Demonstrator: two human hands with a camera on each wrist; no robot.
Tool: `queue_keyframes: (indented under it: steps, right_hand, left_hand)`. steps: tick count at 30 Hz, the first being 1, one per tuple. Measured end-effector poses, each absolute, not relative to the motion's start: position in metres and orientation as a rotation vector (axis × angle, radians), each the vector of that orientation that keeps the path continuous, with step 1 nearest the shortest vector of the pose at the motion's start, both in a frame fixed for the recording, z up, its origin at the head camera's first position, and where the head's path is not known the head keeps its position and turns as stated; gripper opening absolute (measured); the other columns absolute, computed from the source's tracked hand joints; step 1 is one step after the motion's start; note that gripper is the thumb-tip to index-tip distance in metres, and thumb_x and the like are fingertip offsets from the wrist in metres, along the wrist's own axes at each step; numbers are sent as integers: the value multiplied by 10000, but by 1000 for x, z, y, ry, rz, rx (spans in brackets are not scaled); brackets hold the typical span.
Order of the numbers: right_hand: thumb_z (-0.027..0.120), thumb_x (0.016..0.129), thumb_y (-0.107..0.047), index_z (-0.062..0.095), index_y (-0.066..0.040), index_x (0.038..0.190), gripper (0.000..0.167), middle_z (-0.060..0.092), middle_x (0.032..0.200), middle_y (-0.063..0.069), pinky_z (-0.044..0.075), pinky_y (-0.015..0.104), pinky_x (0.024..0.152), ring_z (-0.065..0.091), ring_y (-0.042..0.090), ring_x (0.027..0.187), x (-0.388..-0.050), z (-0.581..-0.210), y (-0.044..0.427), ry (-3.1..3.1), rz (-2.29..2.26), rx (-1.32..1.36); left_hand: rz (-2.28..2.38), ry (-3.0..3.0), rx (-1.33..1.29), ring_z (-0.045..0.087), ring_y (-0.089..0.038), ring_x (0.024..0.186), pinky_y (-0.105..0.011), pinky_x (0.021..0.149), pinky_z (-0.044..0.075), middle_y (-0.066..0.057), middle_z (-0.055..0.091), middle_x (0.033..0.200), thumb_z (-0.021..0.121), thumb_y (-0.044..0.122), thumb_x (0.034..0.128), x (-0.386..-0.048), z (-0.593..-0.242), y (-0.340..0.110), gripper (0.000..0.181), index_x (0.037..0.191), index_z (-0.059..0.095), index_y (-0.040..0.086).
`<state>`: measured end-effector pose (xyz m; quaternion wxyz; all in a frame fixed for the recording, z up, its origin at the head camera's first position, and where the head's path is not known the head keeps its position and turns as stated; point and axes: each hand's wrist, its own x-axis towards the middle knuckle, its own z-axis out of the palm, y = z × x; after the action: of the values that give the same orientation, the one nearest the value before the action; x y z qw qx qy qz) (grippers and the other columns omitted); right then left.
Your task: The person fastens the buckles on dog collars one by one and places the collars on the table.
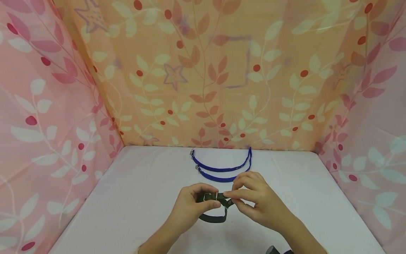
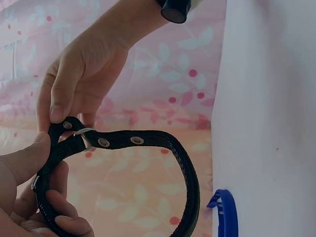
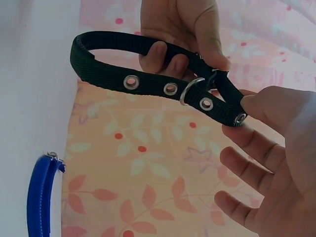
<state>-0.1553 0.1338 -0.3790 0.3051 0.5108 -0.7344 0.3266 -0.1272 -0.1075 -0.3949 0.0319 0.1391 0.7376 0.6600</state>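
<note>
A dark green collar (image 3: 108,81) with metal eyelets and a D-ring is held in the air by both hands, bent into a loop. My left hand (image 1: 193,204) grips the band near its buckle, thumb in front and fingers behind. My right hand (image 1: 260,195) pinches the eyelet end between thumb and index finger, its other fingers spread loosely. In the left wrist view the collar (image 2: 185,182) hangs as a round loop, its eyelet end folded through a metal ring. Two blue collars (image 1: 219,170) lie curved, one in front of the other, beyond the hands.
The white table (image 1: 127,197) spreads beneath the hands. Patterned cloth walls (image 1: 203,70) rise at the back and both sides. A dark object (image 1: 272,249) shows at the bottom edge, by the right forearm.
</note>
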Motion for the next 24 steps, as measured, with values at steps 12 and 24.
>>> queue_keyframes:
  steps: [12,24]
  right_hand:
    - [786,919,-250,722,-218,1179,269,684,1038,-163,390,305,1001,574,115,1087,-150,-384,128,-2156,848,1204]
    - [863,844,-252,684,-212,1234,431,678,1054,-168,442,293,950,576,98,1083,-143,-387,122,-2255,944,1080]
  left_hand:
    - [2054,2286,469,694,-181,840,-259,770,584,-62,738,958,838,210,867,-128,-398,-108,236,1076,750,146]
    - [2113,2293,534,679,-208,873,-278,816,573,-44,733,972,829,194,872,-128,-399,-109,207,1060,745,167]
